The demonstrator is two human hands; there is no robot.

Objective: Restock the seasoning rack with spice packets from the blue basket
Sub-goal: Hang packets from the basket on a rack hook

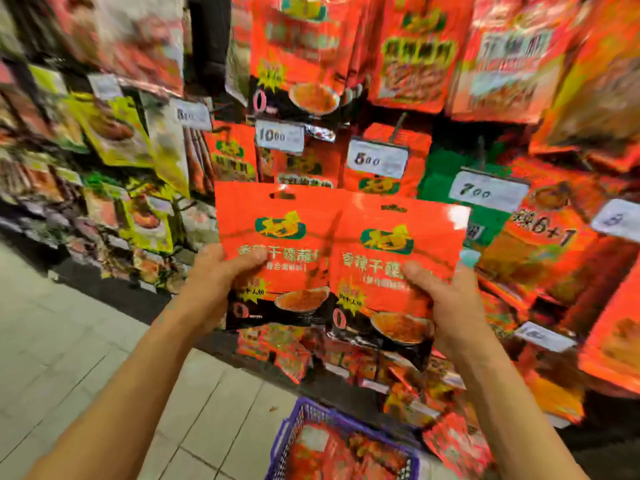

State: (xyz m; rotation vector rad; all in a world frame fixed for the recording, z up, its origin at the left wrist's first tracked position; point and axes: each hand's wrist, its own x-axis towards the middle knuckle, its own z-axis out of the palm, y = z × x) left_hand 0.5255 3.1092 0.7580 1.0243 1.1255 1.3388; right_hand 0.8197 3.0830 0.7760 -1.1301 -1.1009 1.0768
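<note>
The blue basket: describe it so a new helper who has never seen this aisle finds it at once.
Start at the seasoning rack, a wall of hanging red packets with white price tags. Drop past the two packets held up by the left hand and right hand to the tiled floor. There stands the blue basket, the only lattice-walled plastic container, with red packets inside.

Two red spice packets held up side by side before the seasoning rack, the left hand gripping the left packet with thumb across its front, the right hand gripping the right packet likewise, the right one overlapping the left one's edge. Behind them, matching red packets on pegs with white price tags marked 1000, 500 and 700. Below, on the tiled floor, the blue basket holding more red packets.
</note>
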